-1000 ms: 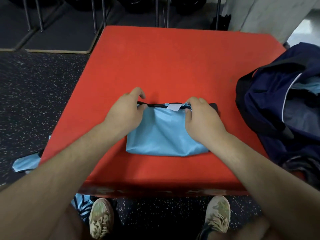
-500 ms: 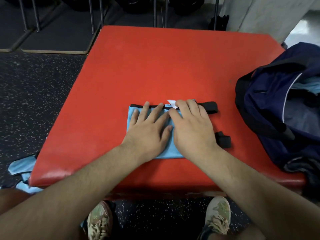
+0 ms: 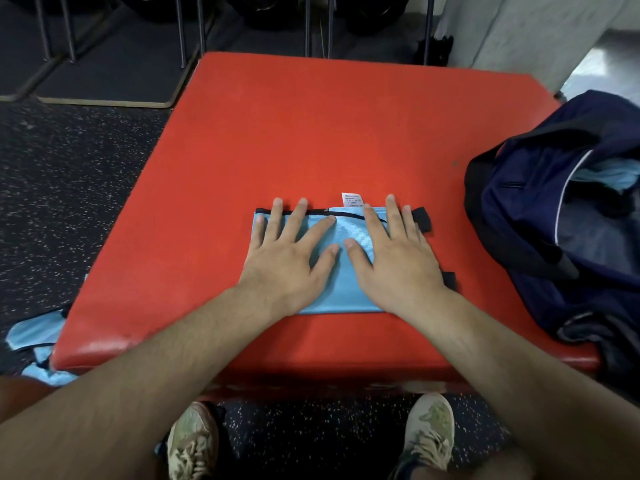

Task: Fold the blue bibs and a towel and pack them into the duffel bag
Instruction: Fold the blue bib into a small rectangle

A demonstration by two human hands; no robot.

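From the head camera, your left hand (image 3: 289, 252) and right hand (image 3: 391, 252) lie flat, fingers straight and spread, palms pressing down on the folded blue bib (image 3: 341, 271). The bib sits under and between both hands on the red mat (image 3: 329, 126), thumbs nearly touching over its middle. A white tag (image 3: 352, 199) pokes out just beyond your right index finger, and black straps (image 3: 423, 220) stick out past your right little finger and beside your right wrist. The navy duffel bag (image 3: 540, 216) stands open, well off to the right of your right hand; something pale blue shows inside, perhaps another bib. More blue fabric (image 3: 33, 332) lies on the floor, down left of your left forearm.
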